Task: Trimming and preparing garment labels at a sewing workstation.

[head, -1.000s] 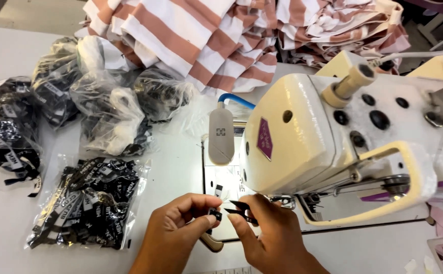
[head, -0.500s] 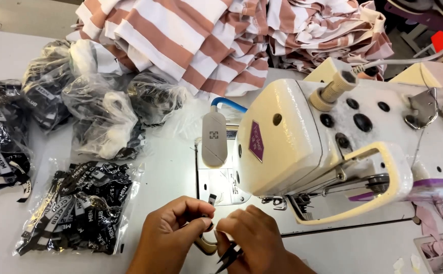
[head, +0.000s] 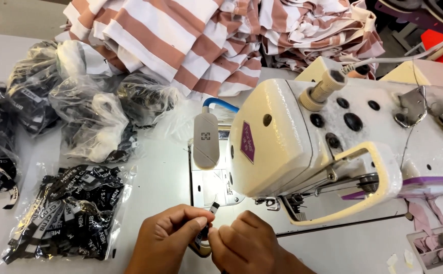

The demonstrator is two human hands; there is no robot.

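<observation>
My left hand and my right hand meet at the near edge of the white table, just in front of the cream sewing machine. Both pinch a small black label with a white tip between their fingertips. A tan, rounded object shows just under the fingers; I cannot tell what it is. The machine's needle area lies a little to the right of the hands.
Clear bags of black labels lie to the left, with more bags behind them. Pink-and-white striped fabric is piled at the back. A small tray sits at the lower right.
The small scissors seen in my right hand a second ago are out of sight. Both hands have closed together on the black label. The view has shifted slightly.
</observation>
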